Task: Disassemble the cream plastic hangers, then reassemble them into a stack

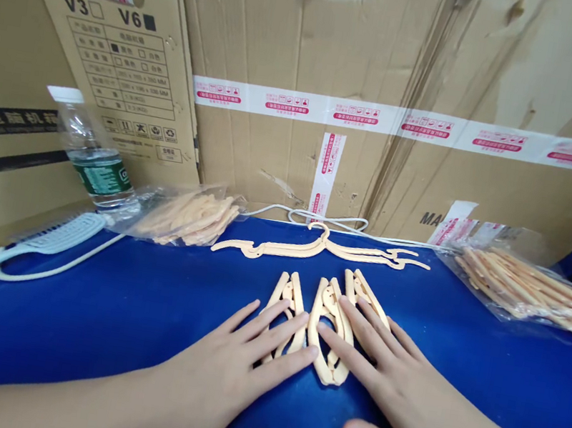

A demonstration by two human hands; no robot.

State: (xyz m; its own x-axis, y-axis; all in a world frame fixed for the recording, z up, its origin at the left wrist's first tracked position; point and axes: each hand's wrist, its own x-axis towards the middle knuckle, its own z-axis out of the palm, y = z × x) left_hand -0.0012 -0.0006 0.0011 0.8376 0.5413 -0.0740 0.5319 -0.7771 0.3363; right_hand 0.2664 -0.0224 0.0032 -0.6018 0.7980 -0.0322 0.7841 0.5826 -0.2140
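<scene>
Three cream-coloured folding hangers lie folded up in a row on the blue table. My left hand (241, 359) rests flat with fingers spread over the left folded hanger (282, 286), hiding much of it. Fingertips of my right hand (391, 375) lie on the middle folded hanger (312, 341) and the right folded hanger (350, 282). Both hands have their thumbs out to the side, and neither grips anything. Just beyond them lies an unfolded hanger (285, 249) with its hook pointing away from me.
Clear bags of folded hangers lie at left (190, 217) and right (524, 284). A pale hairbrush (52, 235), a water bottle (101, 167) and a white cable (65, 267) are on the left. Cardboard boxes (272, 161) wall off the table's back.
</scene>
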